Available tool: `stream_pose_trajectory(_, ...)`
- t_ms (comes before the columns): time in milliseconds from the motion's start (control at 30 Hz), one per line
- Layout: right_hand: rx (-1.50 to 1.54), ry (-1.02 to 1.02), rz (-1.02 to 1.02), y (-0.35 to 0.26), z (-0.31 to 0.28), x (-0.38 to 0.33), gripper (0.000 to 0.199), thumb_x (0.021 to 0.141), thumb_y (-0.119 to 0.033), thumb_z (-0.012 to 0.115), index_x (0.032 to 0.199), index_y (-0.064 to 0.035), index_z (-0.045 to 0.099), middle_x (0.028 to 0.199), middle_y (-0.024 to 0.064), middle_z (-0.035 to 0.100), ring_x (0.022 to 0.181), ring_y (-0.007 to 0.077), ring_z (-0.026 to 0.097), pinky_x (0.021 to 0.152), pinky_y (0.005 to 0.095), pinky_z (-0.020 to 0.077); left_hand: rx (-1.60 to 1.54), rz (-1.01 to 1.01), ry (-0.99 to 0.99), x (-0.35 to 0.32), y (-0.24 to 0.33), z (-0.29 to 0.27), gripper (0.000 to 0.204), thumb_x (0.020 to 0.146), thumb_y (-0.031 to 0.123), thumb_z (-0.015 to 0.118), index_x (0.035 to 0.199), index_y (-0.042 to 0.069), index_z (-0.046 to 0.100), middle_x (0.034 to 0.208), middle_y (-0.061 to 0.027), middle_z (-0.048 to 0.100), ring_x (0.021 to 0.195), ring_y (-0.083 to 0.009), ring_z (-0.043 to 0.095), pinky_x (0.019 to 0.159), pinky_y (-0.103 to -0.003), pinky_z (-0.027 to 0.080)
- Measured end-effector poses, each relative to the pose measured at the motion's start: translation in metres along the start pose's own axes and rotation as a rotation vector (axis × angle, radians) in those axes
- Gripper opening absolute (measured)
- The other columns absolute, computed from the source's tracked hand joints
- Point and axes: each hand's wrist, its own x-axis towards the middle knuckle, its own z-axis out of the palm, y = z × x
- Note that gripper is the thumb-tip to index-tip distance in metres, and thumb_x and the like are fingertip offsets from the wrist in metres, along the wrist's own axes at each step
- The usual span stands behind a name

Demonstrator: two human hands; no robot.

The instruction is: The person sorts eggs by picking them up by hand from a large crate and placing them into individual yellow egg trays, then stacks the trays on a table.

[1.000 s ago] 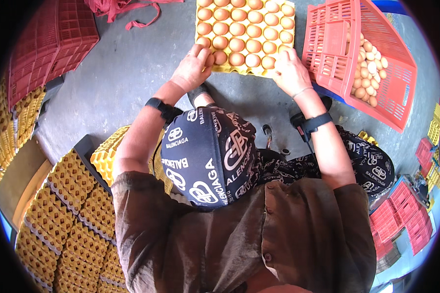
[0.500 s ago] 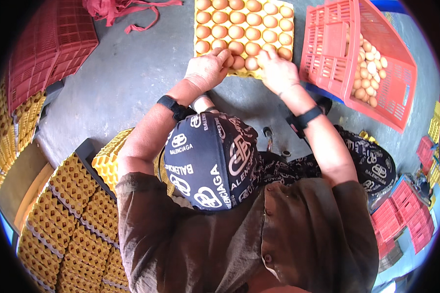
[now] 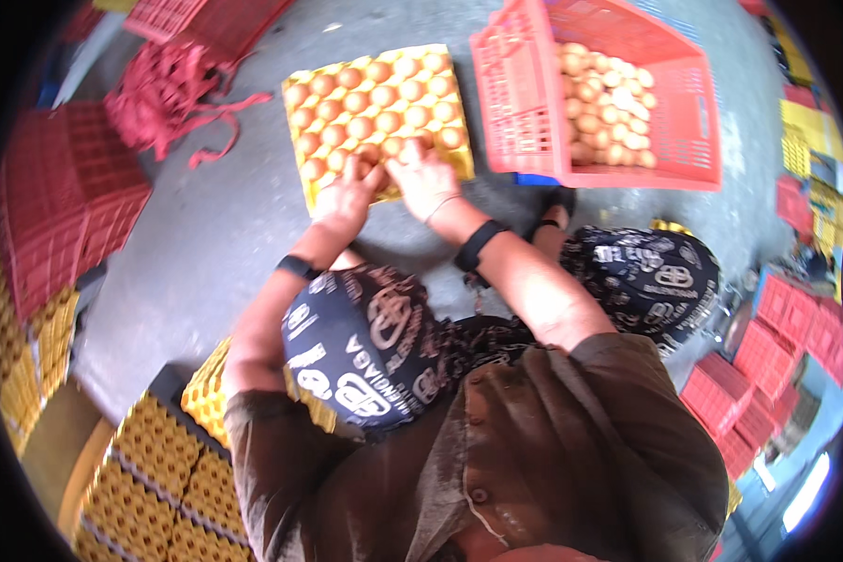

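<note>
A yellow egg tray (image 3: 462,165) lies on the grey floor in front of me, filled with brown eggs (image 3: 375,101). My left hand (image 3: 345,195) and my right hand (image 3: 423,174) lie side by side on the tray's near row. The fingers of both are bent over eggs there. Whether either hand grips an egg is hidden by the fingers. Each wrist wears a black band. My knees in dark patterned trousers (image 3: 375,347) sit below the hands.
A red plastic crate (image 3: 508,112) tilted on its side right of the tray holds several eggs (image 3: 609,103). Red crates (image 3: 56,206) and a heap of red straps (image 3: 164,94) lie left. Stacks of empty yellow trays (image 3: 150,468) stand lower left; more red crates (image 3: 796,347) right.
Both hands moved from the tray's near corners inward until they meet at the middle of the near row. The view shifted, so the tray now sits left of centre.
</note>
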Motion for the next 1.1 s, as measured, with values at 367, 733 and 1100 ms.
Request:
stream_pose_trajectory(367, 0.225, -0.142, 0.099, -0.007, -0.051, -0.001, 0.025, 0.087, -0.026, 0.052, 0.105, -0.0171, 0.065, 0.119, 0.0161, 0.054, 0.097, 0.0317, 0.063, 0.073, 0.0437, 0.055, -0.326, -0.098, 0.209, -0.01, -0.001, -0.009, 0.046, 0.075, 0.033, 0.076, 0.117, 0.02, 0.063, 0.122, -0.0147, 0.052, 0.101, -0.0332, 0.061, 0.085, -0.041, 0.052)
stream_pose_trajectory(733, 1.051, -0.548, 0.213, 0.194, -0.33, -0.009, 0.021, 0.084, -0.032, 0.07, 0.081, -0.0123, 0.062, 0.07, -0.0046, 0.057, 0.05, 0.0039, 0.05, 0.042, 0.0179, 0.0386, -1.074, 0.09, -0.039, 0.075, 0.066, -0.261, 0.051, 0.085, 0.024, 0.07, 0.127, 0.006, 0.048, 0.099, -0.0059, 0.063, 0.07, -0.0085, 0.06, 0.052, -0.021, 0.048)
stream_pose_trajectory(1100, 1.19, -0.292, 0.706, 0.387, -0.213, -0.025, 0.022, 0.079, -0.019, 0.075, 0.099, -0.0132, 0.066, 0.089, -0.006, 0.066, 0.081, 0.0056, 0.06, 0.066, 0.021, 0.0463, 0.126, 0.575, -0.744, 0.234, 0.28, -0.154, 0.053, 0.066, 0.029, 0.078, 0.113, 0.008, 0.064, 0.104, -0.0132, 0.068, 0.093, -0.0294, 0.065, 0.074, -0.04, 0.052)
